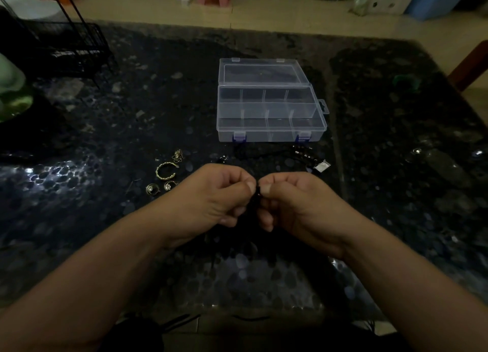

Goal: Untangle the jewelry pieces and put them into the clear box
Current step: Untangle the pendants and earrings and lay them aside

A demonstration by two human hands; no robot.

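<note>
Jewelry pieces lie on a dark speckled table [105, 145], between the person and the clear box [269, 114]. Left hand [211, 193] and right hand [298, 196] meet over the table, fingers curled, thumb and forefinger of each pinching a black cord piece [257, 193] that hangs down between them; its lower part is lost against the dark surface. Thumbnails nearly touch. Clear box sits beyond the hands, lid laid open behind it, blue latches at the near wall; its divided compartments look empty. Gold cuff ring [165, 170] and gold earrings [158, 188] rest left of the left hand, apart from it. Black beaded strand with a silver tag [321, 165] lies just before the box, right of centre.
</note>
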